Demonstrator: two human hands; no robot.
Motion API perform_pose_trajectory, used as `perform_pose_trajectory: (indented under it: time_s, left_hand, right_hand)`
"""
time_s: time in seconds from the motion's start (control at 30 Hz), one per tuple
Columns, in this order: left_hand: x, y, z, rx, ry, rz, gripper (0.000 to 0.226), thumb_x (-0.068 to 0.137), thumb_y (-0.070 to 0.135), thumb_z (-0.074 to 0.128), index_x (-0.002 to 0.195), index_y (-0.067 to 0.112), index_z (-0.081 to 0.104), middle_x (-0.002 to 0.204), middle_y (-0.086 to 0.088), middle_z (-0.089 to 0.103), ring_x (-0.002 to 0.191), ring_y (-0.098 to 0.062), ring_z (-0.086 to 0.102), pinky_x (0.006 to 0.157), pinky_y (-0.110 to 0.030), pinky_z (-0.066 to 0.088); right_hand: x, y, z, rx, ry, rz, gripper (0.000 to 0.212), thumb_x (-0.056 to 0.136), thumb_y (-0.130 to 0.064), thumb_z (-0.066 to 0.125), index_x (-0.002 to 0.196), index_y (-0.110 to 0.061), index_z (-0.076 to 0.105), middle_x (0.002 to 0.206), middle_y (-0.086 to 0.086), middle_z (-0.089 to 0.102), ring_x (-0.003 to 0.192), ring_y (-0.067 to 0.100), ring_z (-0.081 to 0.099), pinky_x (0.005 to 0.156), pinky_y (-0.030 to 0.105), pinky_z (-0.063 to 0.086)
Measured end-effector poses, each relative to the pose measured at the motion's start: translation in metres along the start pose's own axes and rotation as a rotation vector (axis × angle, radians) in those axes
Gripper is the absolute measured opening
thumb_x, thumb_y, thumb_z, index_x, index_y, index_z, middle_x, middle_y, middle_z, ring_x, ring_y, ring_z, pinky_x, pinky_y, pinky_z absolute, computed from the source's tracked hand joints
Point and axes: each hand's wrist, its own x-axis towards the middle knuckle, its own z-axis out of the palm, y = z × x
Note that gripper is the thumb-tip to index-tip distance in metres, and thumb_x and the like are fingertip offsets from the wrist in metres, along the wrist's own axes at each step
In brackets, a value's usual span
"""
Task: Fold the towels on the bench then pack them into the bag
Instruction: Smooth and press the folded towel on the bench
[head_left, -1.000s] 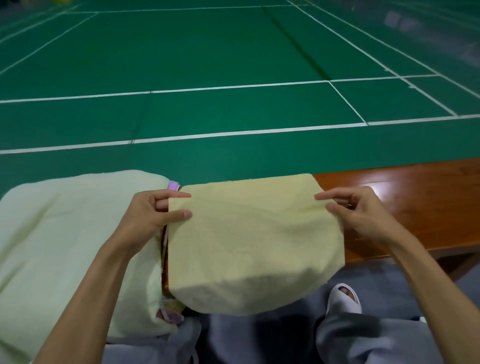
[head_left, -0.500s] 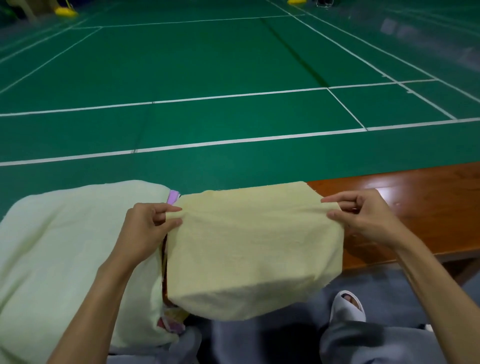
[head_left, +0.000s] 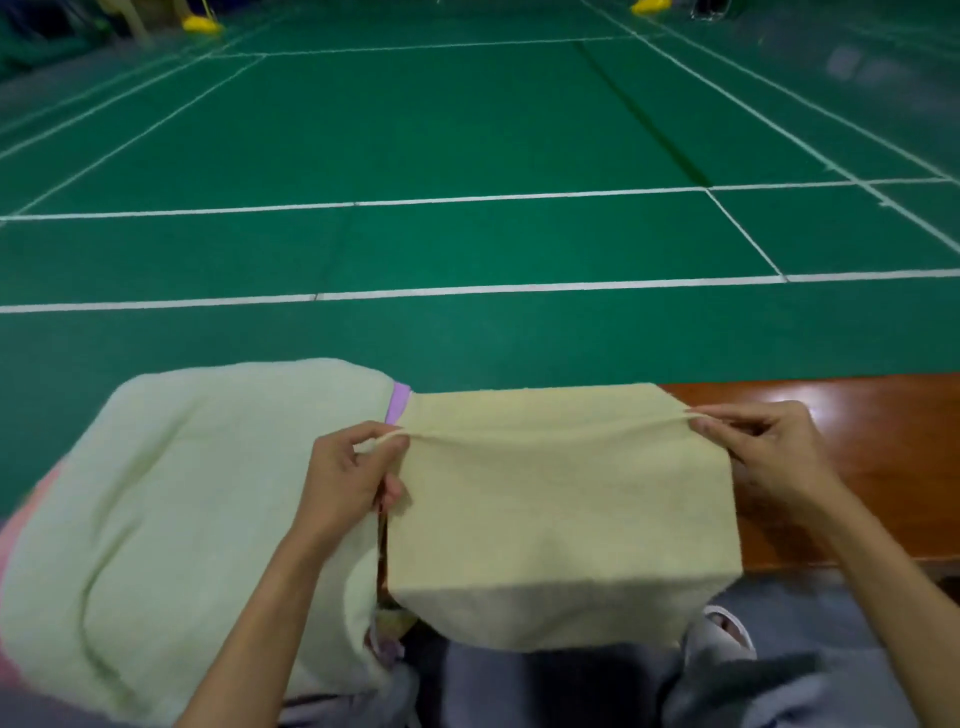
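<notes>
Head view: yellow towel (head_left: 561, 519) is pinched at both ends of a raised fold by left hand (head_left: 345, 480) and right hand (head_left: 763, 452) over the tabletop (head_left: 852, 415); pale towel (head_left: 182, 493), possibly unfolded, is seen beside.

Pale yellow towel (head_left: 561, 499), light green towel (head_left: 208, 493), reddish-brown bench (head_left: 857, 441), green white-lined floor (head_left: 467, 156).

The towel (head_left: 561, 519) lies on the bench (head_left: 841, 415), its near edge hanging over toward 6 o'clock. The left hand (head_left: 343, 483) pinches it at 9 o'clock, the right hand (head_left: 769, 457) at 3 o'clock. The big towel (head_left: 182, 493) lies just beside it at 9 o'clock. The bench runs on toward 3 o'clock. The court (head_left: 467, 156) lies beyond at 12 o'clock, and a slipper (head_left: 727, 631) sits below at 5 o'clock.
</notes>
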Motion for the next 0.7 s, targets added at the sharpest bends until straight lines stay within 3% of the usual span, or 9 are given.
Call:
perform_pose_trajectory:
  time_s: [0.1, 0.17, 0.23, 0.3, 0.37, 0.43, 0.5, 0.6, 0.7]
  left_hand:
    - [-0.006, 0.005, 0.011, -0.111, -0.008, -0.049, 0.015, 0.101, 0.017, 0.064, 0.103, 0.003, 0.070, 0.081, -0.016, 0.078, 0.059, -0.024, 0.072, 0.056, -0.029, 0.053]
    - [-0.003, 0.006, 0.018, -0.150, -0.025, -0.046, 0.016, 0.102, 0.016, 0.063, 0.106, 0.003, 0.071, 0.092, -0.014, 0.079, 0.074, -0.027, 0.077, 0.063, -0.032, 0.059]
    - [0.007, 0.011, 0.025, -0.176, -0.052, -0.037, 0.015, 0.101, 0.013, 0.063, 0.107, 0.002, 0.072, 0.097, -0.016, 0.079, 0.082, -0.028, 0.078, 0.067, -0.028, 0.061]
    - [0.021, 0.021, 0.031, -0.187, -0.064, -0.012, 0.014, 0.100, 0.012, 0.064, 0.106, 0.003, 0.073, 0.098, -0.016, 0.079, 0.090, -0.031, 0.077, 0.075, -0.032, 0.063]
    - [0.040, 0.038, 0.031, -0.203, -0.071, 0.044, 0.012, 0.100, 0.011, 0.064, 0.103, 0.005, 0.073, 0.097, -0.016, 0.079, 0.096, -0.033, 0.076, 0.086, -0.038, 0.062]
    - [0.058, 0.064, 0.026, -0.228, -0.064, 0.122, 0.011, 0.099, 0.009, 0.064, 0.104, 0.005, 0.074, 0.100, -0.017, 0.078, 0.097, -0.030, 0.076, 0.095, -0.041, 0.060]
    - [0.071, 0.096, 0.020, -0.275, -0.043, 0.215, 0.014, 0.097, 0.010, 0.066, 0.107, 0.002, 0.073, 0.104, -0.017, 0.077, 0.099, -0.028, 0.075, 0.098, -0.041, 0.058]
    - [0.072, 0.133, 0.007, -0.378, -0.012, 0.357, 0.019, 0.091, 0.017, 0.073, 0.105, 0.004, 0.074, 0.099, -0.010, 0.079, 0.098, -0.024, 0.076, 0.098, -0.038, 0.058]
    - [0.055, 0.150, -0.002, -0.409, -0.007, 0.500, 0.023, 0.081, 0.031, 0.082, 0.097, 0.014, 0.079, 0.099, -0.006, 0.079, 0.101, -0.026, 0.075, 0.101, -0.040, 0.056]
  right_hand:
    - [-0.003, -0.006, -0.006, 0.174, 0.020, 0.038, 0.013, 0.088, -0.003, 0.075, 0.097, -0.011, 0.079, 0.090, 0.003, 0.080, 0.069, -0.001, 0.067, 0.066, 0.014, 0.054]
    - [-0.011, -0.008, -0.010, 0.270, 0.054, 0.092, 0.014, 0.089, -0.005, 0.073, 0.100, -0.012, 0.078, 0.078, 0.018, 0.070, 0.048, 0.004, 0.054, 0.050, 0.016, 0.046]
    - [-0.010, -0.013, -0.019, 0.314, 0.089, 0.161, 0.020, 0.086, -0.012, 0.074, 0.106, -0.006, 0.076, 0.075, 0.022, 0.062, 0.041, 0.007, 0.044, 0.042, 0.016, 0.038]
    - [0.005, -0.021, -0.032, 0.354, 0.101, 0.178, 0.034, 0.082, -0.018, 0.075, 0.110, 0.000, 0.074, 0.071, 0.019, 0.071, 0.041, 0.011, 0.056, 0.041, 0.016, 0.042]
    - [0.025, -0.041, -0.040, 0.405, 0.084, 0.153, 0.031, 0.083, -0.022, 0.077, 0.108, -0.005, 0.075, 0.084, 0.016, 0.078, 0.056, 0.021, 0.073, 0.048, 0.023, 0.055]
    - [0.045, -0.064, -0.048, 0.476, 0.102, 0.094, 0.033, 0.076, -0.030, 0.081, 0.102, -0.010, 0.076, 0.092, 0.014, 0.079, 0.073, 0.028, 0.078, 0.062, 0.034, 0.064]
    - [0.064, -0.084, -0.058, 0.578, 0.138, 0.014, 0.030, 0.077, -0.029, 0.082, 0.101, -0.012, 0.076, 0.093, 0.011, 0.080, 0.083, 0.026, 0.078, 0.077, 0.036, 0.064]
    - [0.077, -0.110, -0.071, 0.677, 0.156, -0.140, 0.008, 0.093, -0.012, 0.072, 0.101, -0.011, 0.075, 0.097, 0.009, 0.080, 0.095, 0.028, 0.077, 0.088, 0.035, 0.061]
    - [0.065, -0.122, -0.081, 0.746, 0.177, -0.297, 0.011, 0.094, -0.005, 0.070, 0.096, -0.010, 0.079, 0.098, 0.011, 0.079, 0.099, 0.032, 0.075, 0.098, 0.044, 0.057]
